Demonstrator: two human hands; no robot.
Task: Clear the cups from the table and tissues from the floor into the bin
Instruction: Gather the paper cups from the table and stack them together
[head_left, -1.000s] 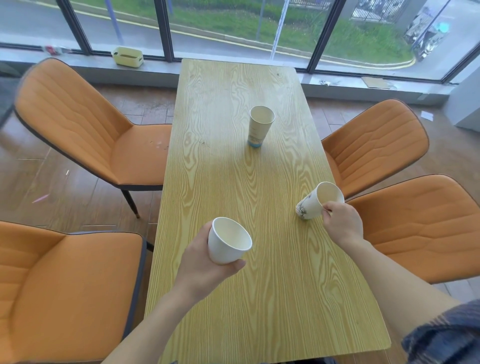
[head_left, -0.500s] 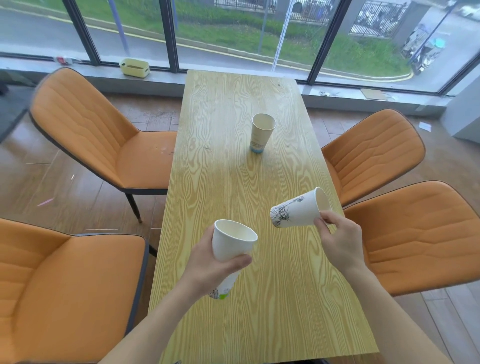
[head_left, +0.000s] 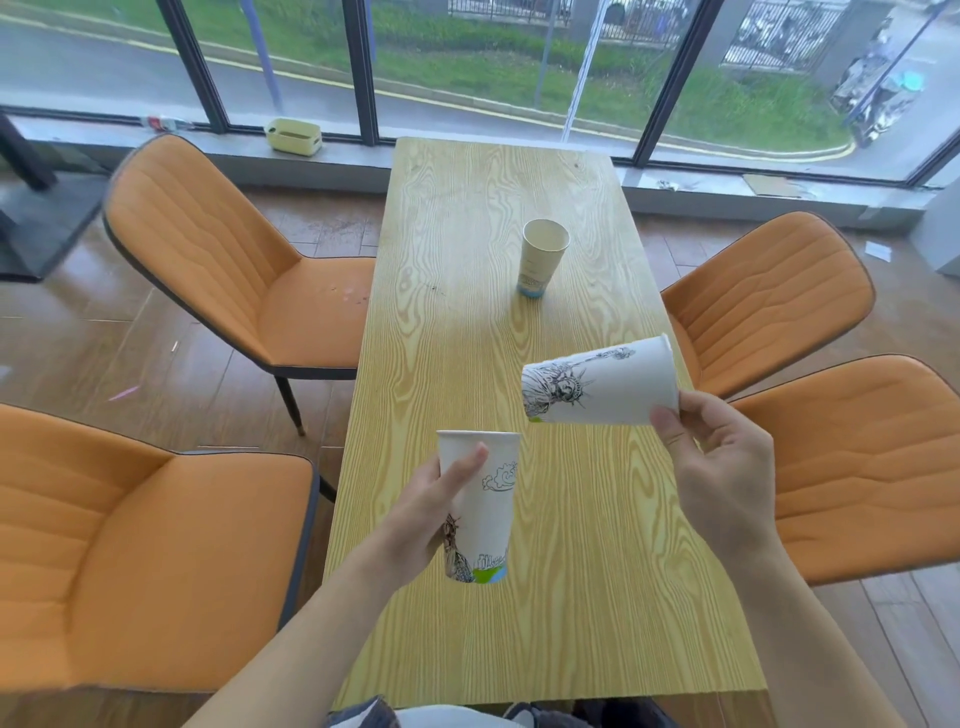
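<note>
The left hand (head_left: 431, 514) is wrapped around a tall white paper cup printed with a cloud and a skyline (head_left: 480, 506), thumb laid across the near side of the wall just under the rim and the other fingers hidden behind it. This cup is upright and held clear above the near half of the table. The right hand (head_left: 727, 478) pinches a second white paper cup bearing a drawn statue figure (head_left: 597, 387) at its rim, thumb pressed on the outer wall at the lower edge; the rest of the fingers curl behind, and how far they reach inside the mouth cannot be told. That cup lies on its side in the air, base pointing left, mouth to the right against the hand, up and to the right of the upright cup and apart from it.

Beneath both hands runs the long light-wood table with strong grain (head_left: 467, 322). Farther along it, right of its centre line, a third paper cup, beige with a blue band at its base (head_left: 540, 260), stands upright on the tabletop, well apart from both hands.

Orange padded chairs flank the table: one at near left (head_left: 130, 545), one at far left (head_left: 223, 249), one at far right (head_left: 769, 286) and one at near right (head_left: 872, 467). On the far window sill at the left sits a small pale yellow box (head_left: 292, 136).
</note>
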